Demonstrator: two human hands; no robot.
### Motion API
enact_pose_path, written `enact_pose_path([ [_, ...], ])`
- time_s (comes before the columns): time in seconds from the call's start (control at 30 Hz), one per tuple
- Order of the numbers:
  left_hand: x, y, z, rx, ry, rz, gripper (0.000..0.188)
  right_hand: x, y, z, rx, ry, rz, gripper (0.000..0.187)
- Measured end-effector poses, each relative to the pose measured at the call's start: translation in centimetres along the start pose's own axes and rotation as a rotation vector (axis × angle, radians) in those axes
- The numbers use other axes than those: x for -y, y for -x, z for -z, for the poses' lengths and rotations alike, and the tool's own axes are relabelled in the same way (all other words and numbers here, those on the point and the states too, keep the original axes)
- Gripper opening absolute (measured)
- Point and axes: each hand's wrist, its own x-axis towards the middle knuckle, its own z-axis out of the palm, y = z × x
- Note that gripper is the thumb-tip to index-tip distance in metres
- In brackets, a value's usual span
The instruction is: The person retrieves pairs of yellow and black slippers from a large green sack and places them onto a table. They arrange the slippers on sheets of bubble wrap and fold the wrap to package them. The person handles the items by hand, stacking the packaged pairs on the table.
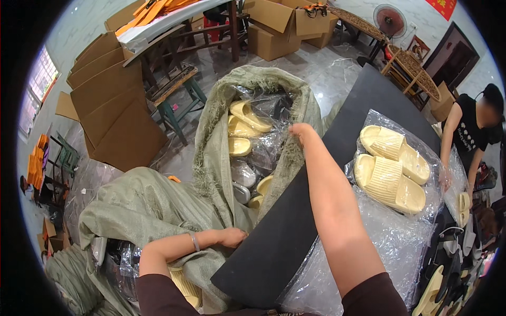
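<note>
A large green woven sack (pixel 206 139) stands open in front of me, its rim frayed. Inside lie yellow slippers (pixel 240 147) in clear bags, with some grey and dark ones. My right hand (pixel 300 132) is closed on the sack's right rim. Lower down, my left hand (pixel 233 237) is closed on the sack's cloth by the black table edge; its fingertips are partly hidden. On the black table (pixel 363 95) to my right, a pair of yellow slippers (pixel 392 171) rests on clear plastic bags (pixel 363 253).
A second sack (pixel 142 203) with bagged slippers sits at my near left. Folded cardboard (pixel 116 105) and a green-legged stool (pixel 176 102) stand beyond it. At the right, another person (pixel 472 126) handles bagged slippers near a pile of loose slippers (pixel 435 287).
</note>
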Motion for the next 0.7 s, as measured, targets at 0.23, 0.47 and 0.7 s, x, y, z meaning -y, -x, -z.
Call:
enact_pose_path([
  [0.23, 2.0, -1.9, 0.2, 0.063, -0.094, -0.036, 0.026, -1.2, 4.4, 1.3, -0.893, -0.413, 0.502, 0.036],
  [0.47, 11.7, -7.9, 10.1, -0.165, -0.356, 0.168, 0.023, -2.3, 14.5, 6.4, -0.384, -0.709, 0.649, 0.031],
  [0.7, 8.5, -15.5, 26.6, -1.523, 0.875, 0.704, 0.140, -2.2, 15.0, 6.3, -0.266, -1.173, 0.645, 0.025],
])
